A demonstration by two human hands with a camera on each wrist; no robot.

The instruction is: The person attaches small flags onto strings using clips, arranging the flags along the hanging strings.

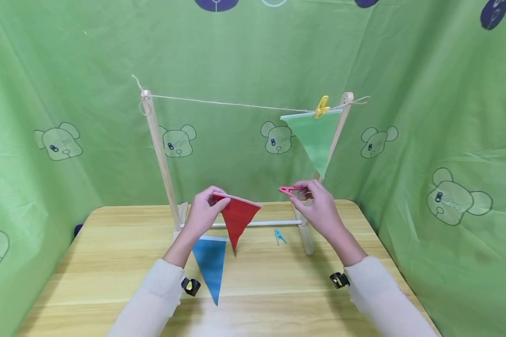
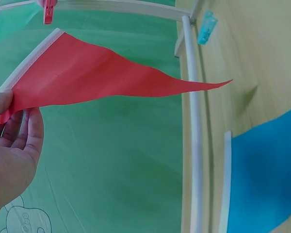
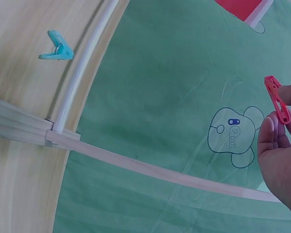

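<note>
The left hand (image 1: 202,213) pinched the red flag (image 1: 237,217) below the string (image 1: 232,104); the right hand (image 1: 318,208) gripped a pink peg (image 1: 290,189) (best clipped over the flag's white hem).

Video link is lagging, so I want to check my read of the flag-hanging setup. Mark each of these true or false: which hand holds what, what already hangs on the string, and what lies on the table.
1. The left hand holds the red flag by a top corner. True.
2. The right hand pinches a yellow clip. False: it pinches a pink clip; the yellow clip is on the string.
3. A green flag already hangs from the string. True.
4. The blue flag hangs on the string. False: it lies on the table.
5. A small blue clip lies on the table. True.
</note>
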